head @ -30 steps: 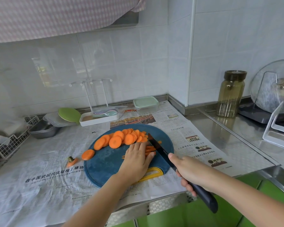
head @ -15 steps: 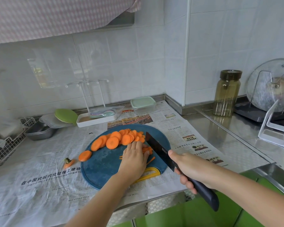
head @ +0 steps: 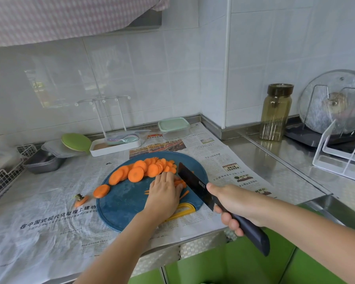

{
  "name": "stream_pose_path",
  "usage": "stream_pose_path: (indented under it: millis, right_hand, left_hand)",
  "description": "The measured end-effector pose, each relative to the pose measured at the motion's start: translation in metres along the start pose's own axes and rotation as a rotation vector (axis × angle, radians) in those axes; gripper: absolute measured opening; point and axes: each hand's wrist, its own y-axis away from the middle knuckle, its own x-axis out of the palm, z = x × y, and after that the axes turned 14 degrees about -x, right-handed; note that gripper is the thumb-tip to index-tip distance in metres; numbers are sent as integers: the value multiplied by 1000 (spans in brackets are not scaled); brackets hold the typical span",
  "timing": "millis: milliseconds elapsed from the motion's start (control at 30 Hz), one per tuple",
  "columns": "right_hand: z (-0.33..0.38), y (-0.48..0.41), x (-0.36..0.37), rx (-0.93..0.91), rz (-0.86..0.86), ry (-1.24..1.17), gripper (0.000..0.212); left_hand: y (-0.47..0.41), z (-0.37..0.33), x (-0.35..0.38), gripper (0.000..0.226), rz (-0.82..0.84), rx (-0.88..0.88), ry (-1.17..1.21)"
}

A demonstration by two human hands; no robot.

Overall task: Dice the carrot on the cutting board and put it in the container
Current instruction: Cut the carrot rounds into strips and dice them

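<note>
Located on steel worktop (head: 285, 175), over spread newspaper (head: 49, 232): round blue cutting board (head: 119, 203) with yellow handle cut-out at near edge.

Carrot not yet diced. Carrot slices (head: 143, 171) fanned in overlapping row along far half of board. One loose slice (head: 101, 191) at left rim of board. Carrot top (head: 80, 199) on the newspaper, just left of board.

Left hand (head: 164, 193) palm down on board, fingers bent over small bunch of carrot strips (head: 180, 183), thumb beside them, pinning them in place.

Right hand (head: 236, 206) clenched round dark handle of knife (head: 193, 183). Black blade angled across right side of board, close against the strips and left fingertips. Contact of edge with board: cannot tell.

Container (head: 173, 128), clear with pale green lid on, at back of the newspaper near wall corner, well apart from board. No carrot seen inside.

Also recorded to right: tall amber jar (head: 276, 112) with dark cap, upright against wall; white rack (head: 340, 158) holding glass lid (head: 324, 103) on edge.
</note>
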Motion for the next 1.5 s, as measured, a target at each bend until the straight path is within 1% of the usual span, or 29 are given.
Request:
stream_pose_path:
  millis: [200,333,433,500,567,600,633,667,733,767,900,1000,1167,1333,1500]
  right_hand:
    - [4,0,9,51,17,39,57]
    - [-2,-8,26,73,-9,134,69]
    - [-4,-9,34,89,-41,126,70]
    - [-5,-9,35,83,-56,100,70]
    - [-6,-9,33,70,-72,60,67]
    - [-5,-9,32,63,-82,29,64]
    - [-5,-9,30,58,-92,-4,61]
    - [-4,-8,29,54,-101,-37,59]
    - [-5,-9,28,47,-106,-83,57]
    - [-6,-9,27,42,-105,-94,57]
    - [-7,-9,25,41,-92,-110,58]
    - [-7,-9,24,33,-90,-118,58]
    - [-6,-7,22,28,-94,-116,58]
    - [-6,0,21,-44,-123,-116,58]
    - [-2,10,21,-86,-129,-106,56]
  left_hand:
    - [2,0,-1,25,-3,7,4]
    - [2,2,1,22,1,28,15]
    - [2,4,2,22,20,36,40]
    - [0,5,2,40,46,34,37]
    - [-1,7,5,62,44,78,-5]
    - [-2,9,6,69,49,94,-22]
    - [-1,9,5,69,51,80,5]
    - [0,8,3,61,56,53,54]
    - [1,6,-2,37,82,31,110]
    - [3,5,-5,32,102,45,102]
    - [4,9,-12,38,157,93,69]
    - [2,10,-11,39,141,110,43]
    - [5,10,-7,31,71,113,27]
    - [5,7,-4,30,42,96,-12]
    - [6,5,-9,40,133,99,13]
